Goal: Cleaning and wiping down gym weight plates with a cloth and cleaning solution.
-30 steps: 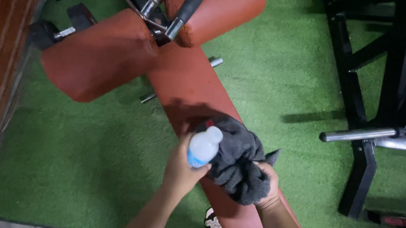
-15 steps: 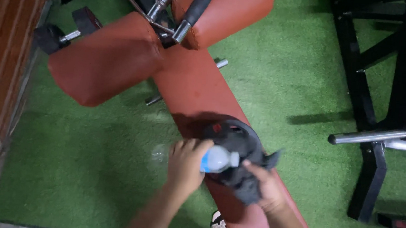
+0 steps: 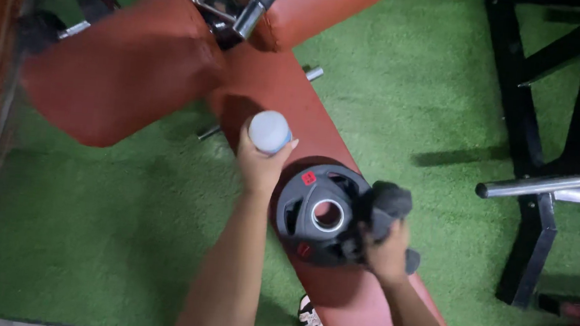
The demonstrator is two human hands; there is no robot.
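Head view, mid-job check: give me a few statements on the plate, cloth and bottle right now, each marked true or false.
1. The black round iron weight plate lies flat on the reddish-brown padded bench. True.
2. The left hand holds a grey cloth. False: it holds a small clear plastic bottle; the bunched dark grey cloth is in the right hand.
3. The cloth sits at the plate's right edge. True.
4. The cloth covers the plate's centre hole. False: the hole is open to view.
5. The floor around the bench is bare concrete. False: it is green artificial turf.
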